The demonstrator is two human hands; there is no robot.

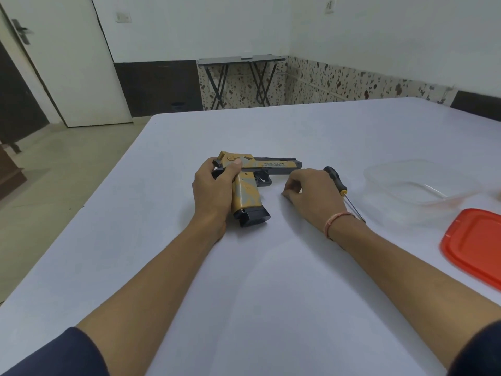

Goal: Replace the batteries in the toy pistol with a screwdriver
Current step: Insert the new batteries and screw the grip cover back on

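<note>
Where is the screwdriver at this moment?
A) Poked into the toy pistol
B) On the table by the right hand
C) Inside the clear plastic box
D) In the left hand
B: the screwdriver lies on the white table just past the right hand, while the left hand grips the toy pistol.

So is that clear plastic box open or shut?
Open. The clear box has no lid on it; a red lid lies flat on the table beside it, nearer the person.
</note>
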